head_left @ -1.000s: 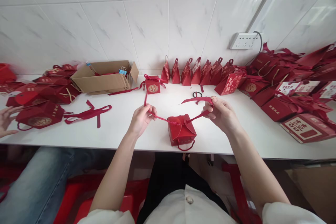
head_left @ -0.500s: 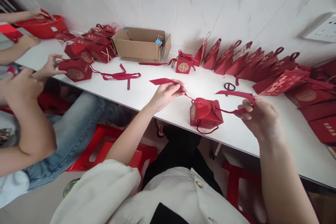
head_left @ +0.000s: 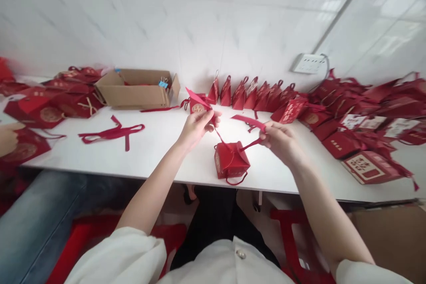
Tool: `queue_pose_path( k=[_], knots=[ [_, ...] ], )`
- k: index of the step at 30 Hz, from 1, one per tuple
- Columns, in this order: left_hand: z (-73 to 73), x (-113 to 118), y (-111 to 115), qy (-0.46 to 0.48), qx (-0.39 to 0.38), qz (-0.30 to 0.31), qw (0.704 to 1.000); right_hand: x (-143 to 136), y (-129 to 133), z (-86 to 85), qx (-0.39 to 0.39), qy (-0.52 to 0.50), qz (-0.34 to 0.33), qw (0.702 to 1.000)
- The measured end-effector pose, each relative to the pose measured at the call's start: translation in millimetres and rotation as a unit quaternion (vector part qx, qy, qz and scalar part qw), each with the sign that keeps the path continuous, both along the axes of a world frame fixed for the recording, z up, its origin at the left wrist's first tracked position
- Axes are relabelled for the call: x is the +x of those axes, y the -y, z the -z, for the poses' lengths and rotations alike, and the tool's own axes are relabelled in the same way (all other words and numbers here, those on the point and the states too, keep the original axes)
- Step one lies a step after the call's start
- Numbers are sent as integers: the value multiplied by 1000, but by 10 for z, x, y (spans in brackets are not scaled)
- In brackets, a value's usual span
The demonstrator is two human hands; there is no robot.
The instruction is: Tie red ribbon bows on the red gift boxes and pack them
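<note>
A small red gift box (head_left: pixel 229 162) with a cord handle stands near the table's front edge, between my two hands. My left hand (head_left: pixel 201 123) pinches one end of a red ribbon (head_left: pixel 221 136), raised to the box's upper left. The other end is held in my right hand (head_left: pixel 276 137), its tip sticking out toward the left. Both lengths run down to the top of the box. Behind my left hand, partly covered, stands another red box (head_left: pixel 197 108) with a round gold emblem.
A cardboard box (head_left: pixel 133 96) with a blue binder clip stands against the wall. Loose ribbon (head_left: pixel 113 132) lies on the left of the white table (head_left: pixel 159 155). Red boxes crowd both sides, and several triangular ones (head_left: pixel 239 95) line the back. A co-worker's hand (head_left: pixel 8 138) is at far left.
The view has swung to the right. My hands have come closer together above the box, both still holding the ribbon ends, and the left end now points up.
</note>
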State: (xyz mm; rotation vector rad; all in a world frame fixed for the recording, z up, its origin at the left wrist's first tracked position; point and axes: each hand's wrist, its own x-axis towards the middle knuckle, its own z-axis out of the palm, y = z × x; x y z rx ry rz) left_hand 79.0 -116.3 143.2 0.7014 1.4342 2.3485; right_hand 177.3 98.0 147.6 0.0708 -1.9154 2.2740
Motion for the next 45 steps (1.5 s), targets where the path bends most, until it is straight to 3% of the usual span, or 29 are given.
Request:
queue_pose_path(
  k=[7,13,18,29,37,45],
  knots=[
    [-96,-90,-236,-10,3,-26,1000,-270,16,3,87,-39,-20,995],
    [-233,-33,-332,-79,-59,-62,993,-389,40,8,3,-69,-83,994],
    [-317,44,-381,-65,-57,-82,993,-466,68,9,-26,-97,-102,990],
    [-358,104,-501,-63,-48,-88,993,-595,167,17,-55,-132,-75,987],
    [-312,100,-582,-110,-106,-160,975,-640,185,32,-64,-157,-72,983],
    [-372,180,-615,-121,-64,-146,980,-564,188,-23,-36,-189,-41,981]
  ],
)
